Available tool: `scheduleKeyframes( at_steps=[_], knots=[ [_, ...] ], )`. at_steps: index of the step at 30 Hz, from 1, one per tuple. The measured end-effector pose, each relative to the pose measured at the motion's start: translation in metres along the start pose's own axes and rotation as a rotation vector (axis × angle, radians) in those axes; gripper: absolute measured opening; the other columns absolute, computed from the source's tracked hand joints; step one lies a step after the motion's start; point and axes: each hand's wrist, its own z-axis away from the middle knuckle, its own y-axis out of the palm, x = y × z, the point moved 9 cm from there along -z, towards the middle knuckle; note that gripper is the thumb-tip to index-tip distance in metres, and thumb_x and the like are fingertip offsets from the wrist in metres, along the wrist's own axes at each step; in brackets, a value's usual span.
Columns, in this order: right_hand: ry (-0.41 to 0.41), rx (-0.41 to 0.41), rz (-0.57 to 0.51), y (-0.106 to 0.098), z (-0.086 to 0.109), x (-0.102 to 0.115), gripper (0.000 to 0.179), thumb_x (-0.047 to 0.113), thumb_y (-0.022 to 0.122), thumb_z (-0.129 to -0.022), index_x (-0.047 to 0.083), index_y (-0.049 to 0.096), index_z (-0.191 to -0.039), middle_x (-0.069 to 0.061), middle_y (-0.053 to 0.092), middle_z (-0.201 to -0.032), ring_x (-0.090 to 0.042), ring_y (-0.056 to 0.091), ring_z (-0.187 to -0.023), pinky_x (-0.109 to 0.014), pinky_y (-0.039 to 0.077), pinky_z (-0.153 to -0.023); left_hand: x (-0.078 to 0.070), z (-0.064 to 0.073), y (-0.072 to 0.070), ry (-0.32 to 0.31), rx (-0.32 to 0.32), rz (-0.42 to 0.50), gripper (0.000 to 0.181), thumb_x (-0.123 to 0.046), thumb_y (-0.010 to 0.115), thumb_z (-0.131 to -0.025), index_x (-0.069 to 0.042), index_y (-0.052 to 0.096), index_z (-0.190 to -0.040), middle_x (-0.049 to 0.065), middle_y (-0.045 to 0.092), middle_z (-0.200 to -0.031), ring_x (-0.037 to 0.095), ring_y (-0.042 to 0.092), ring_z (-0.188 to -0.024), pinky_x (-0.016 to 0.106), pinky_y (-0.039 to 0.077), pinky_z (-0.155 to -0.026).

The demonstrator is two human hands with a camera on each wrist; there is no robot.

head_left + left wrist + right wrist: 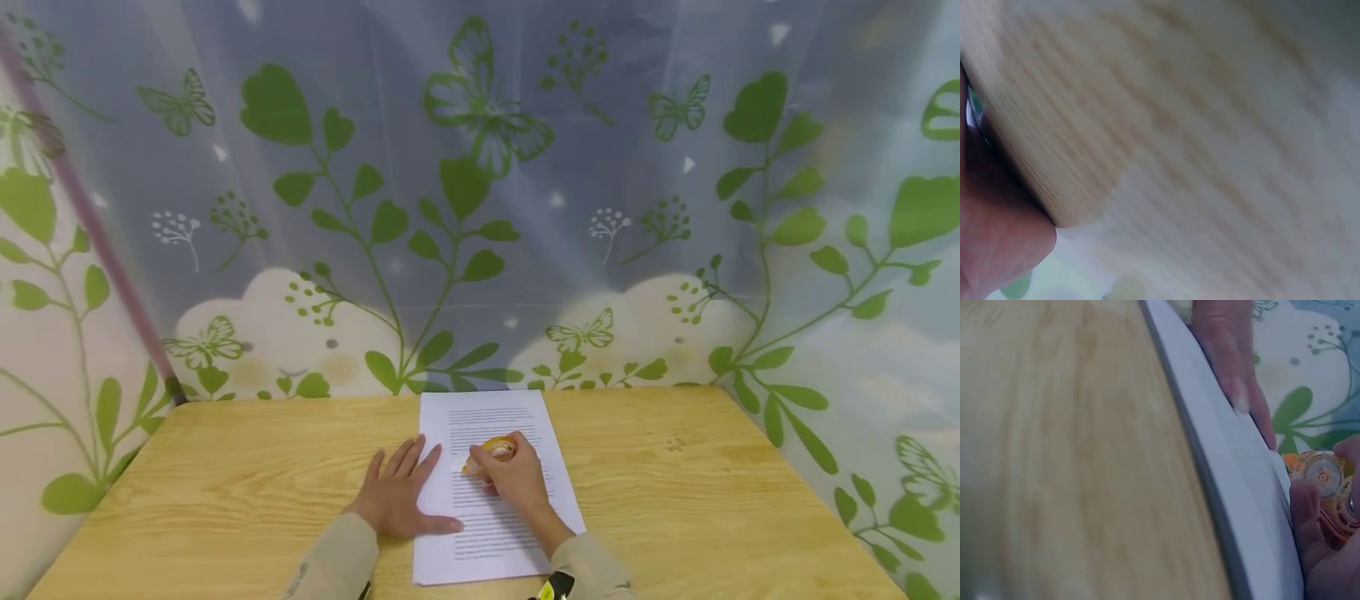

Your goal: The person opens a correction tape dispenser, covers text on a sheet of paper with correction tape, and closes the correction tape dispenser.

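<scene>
A stack of printed paper (435, 565) lies on the wooden table, covered in lines of text. Over the text, my right hand (519, 482) pinches an orange, see-through correction tape (498, 450) between thumb and fingers. Its round reels show in the right wrist view, where the correction tape (1324, 476) is close to the paper; whether its tip touches the page is hard to tell. My left hand (397, 496) rests with fingers spread at the stack's left edge, the thumb lying on the sheet. In the left wrist view only part of the left hand (1004, 234) appears.
The wooden table (675, 500) extends to both sides of the paper. Behind it hangs a curtain (600, 183) printed with green leaves and butterflies, and more of it runs along both sides. A watch or band (555, 587) sits at the right sleeve.
</scene>
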Motion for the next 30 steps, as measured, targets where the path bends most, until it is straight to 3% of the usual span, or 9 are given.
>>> scheduleKeyframes(
  at_steps=[7,16,25,30],
  knots=[
    [-0.039,0.020,0.139,0.015,0.002,0.008,0.051,0.036,0.077,-0.080,0.003,0.047,-0.105,-0.006,0.060,-0.080,-0.012,0.057,-0.049,-0.026,0.050,-0.045,-0.001,-0.002,0.000,-0.004,0.008,-0.024,0.112,-0.087,0.047,-0.068,-0.017,0.025,-0.152,0.011,0.015,-0.158,0.030,0.013,-0.143,0.059,0.009,-0.109],
    [-0.022,0.029,0.151,0.020,0.001,0.008,0.053,0.040,0.077,-0.079,0.004,0.048,-0.104,-0.005,0.059,-0.078,-0.012,0.055,-0.046,-0.026,0.048,-0.046,0.000,0.000,0.000,-0.008,0.007,-0.018,0.112,-0.087,0.047,-0.068,-0.016,0.025,-0.152,0.011,0.015,-0.158,0.030,0.013,-0.143,0.059,0.008,-0.109],
    [-0.111,0.025,0.270,0.025,0.001,0.020,0.047,0.031,0.078,-0.079,0.003,0.047,-0.102,-0.005,0.058,-0.078,-0.013,0.057,-0.054,-0.026,0.049,-0.043,0.002,-0.001,0.003,-0.014,-0.005,-0.030,0.113,-0.088,0.046,-0.068,-0.016,0.025,-0.153,0.011,0.015,-0.158,0.030,0.012,-0.143,0.058,0.008,-0.110],
    [-0.107,0.026,0.256,0.023,0.002,0.020,0.046,0.028,0.078,-0.079,0.003,0.047,-0.102,-0.006,0.058,-0.079,-0.014,0.058,-0.058,-0.027,0.050,-0.043,0.003,-0.002,0.005,-0.015,-0.004,-0.038,0.114,-0.089,0.044,-0.067,-0.016,0.025,-0.152,0.011,0.015,-0.158,0.030,0.013,-0.143,0.058,0.009,-0.110]
  ],
)
